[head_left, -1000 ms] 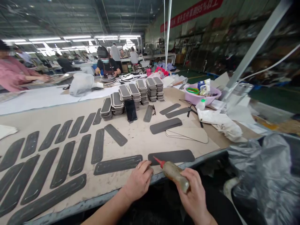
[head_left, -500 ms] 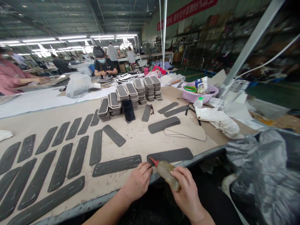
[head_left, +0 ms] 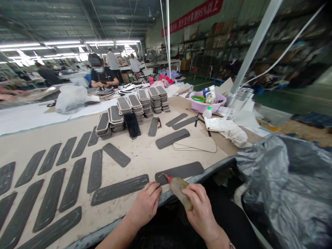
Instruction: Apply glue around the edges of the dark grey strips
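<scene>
1. Two bare hands of yours are in the view, both at the near edge of the table (head_left: 142, 155)
2. Your right hand (head_left: 201, 209) is wrapped around the squeeze bottle (head_left: 178, 192), and its fingers are pressed on the body of the bottle
3. The bottle is tilted, and its red nozzle (head_left: 167, 177) points to the left and away from you; the tip is at the dark strip (head_left: 186, 169), near its left end, but I cannot tell if it touches the surface
4. Your left hand (head_left: 145, 202) keeps its fingers close together at the same left end; I cannot tell if the fingertips pinch the edge or only rest beside it
5. To the left of your left hand lies another strip (head_left: 120, 189) with shiny marks, and further left many similar strips (head_left: 72, 185) lie in rows
6. Beyond them stand the stacks (head_left: 116, 114) of grey pieces with pale edges, and a black phone (head_left: 132, 125) is just beside these
7. On the right side, the pale flat pieces (head_left: 199, 145) lie overlapped, and the purple basin (head_left: 198, 106) stands farther back, holding small items
</scene>
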Demonstrator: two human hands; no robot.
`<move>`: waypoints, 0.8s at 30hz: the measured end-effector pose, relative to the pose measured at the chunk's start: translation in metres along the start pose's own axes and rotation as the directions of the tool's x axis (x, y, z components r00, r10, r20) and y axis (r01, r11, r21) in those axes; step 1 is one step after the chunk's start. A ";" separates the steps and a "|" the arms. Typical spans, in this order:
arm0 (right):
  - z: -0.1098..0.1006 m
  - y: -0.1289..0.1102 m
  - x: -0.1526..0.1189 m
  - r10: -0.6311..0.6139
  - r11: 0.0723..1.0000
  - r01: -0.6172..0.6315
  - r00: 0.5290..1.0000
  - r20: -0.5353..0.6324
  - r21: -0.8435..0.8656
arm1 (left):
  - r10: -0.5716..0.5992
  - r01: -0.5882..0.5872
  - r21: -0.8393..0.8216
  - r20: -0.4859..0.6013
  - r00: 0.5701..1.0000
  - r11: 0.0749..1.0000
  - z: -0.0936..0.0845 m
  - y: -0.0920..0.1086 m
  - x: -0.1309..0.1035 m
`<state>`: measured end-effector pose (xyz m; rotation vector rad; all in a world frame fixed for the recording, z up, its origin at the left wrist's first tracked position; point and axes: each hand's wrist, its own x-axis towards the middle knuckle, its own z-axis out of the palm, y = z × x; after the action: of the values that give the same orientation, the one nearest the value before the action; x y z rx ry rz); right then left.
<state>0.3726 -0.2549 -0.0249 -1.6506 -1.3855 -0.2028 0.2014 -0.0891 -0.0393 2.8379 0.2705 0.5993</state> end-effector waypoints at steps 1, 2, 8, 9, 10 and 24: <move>-0.002 0.001 -0.001 0.004 1.000 -0.004 1.000 -0.006 -0.010 | 0.000 0.000 0.001 0.002 1.000 1.000 0.000 0.000 0.000; -0.004 0.003 -0.001 0.008 1.000 -0.009 1.000 -0.014 -0.022 | 0.000 0.000 0.002 0.006 1.000 1.000 0.000 0.000 0.000; -0.019 0.012 -0.006 0.039 0.987 -0.053 0.995 -0.090 -0.152 | 0.002 -0.002 0.000 -0.004 1.000 1.000 0.002 -0.002 -0.002; -0.021 0.013 -0.007 0.048 0.983 -0.065 0.994 -0.102 -0.171 | 0.007 -0.007 -0.001 -0.008 1.000 1.000 0.002 -0.003 -0.002; -0.024 0.015 -0.008 0.056 0.979 -0.078 0.992 -0.116 -0.190 | 0.012 -0.012 0.000 -0.011 1.000 1.000 0.003 -0.003 -0.003; -0.048 0.041 -0.005 0.069 0.852 -0.243 0.930 -0.361 -0.464 | 0.038 -0.036 0.033 -0.041 0.998 0.999 0.005 -0.005 -0.004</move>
<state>0.4253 -0.2899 -0.0233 -2.0312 -0.9736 -0.7676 0.1990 -0.0856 -0.0463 2.8700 0.2375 0.6686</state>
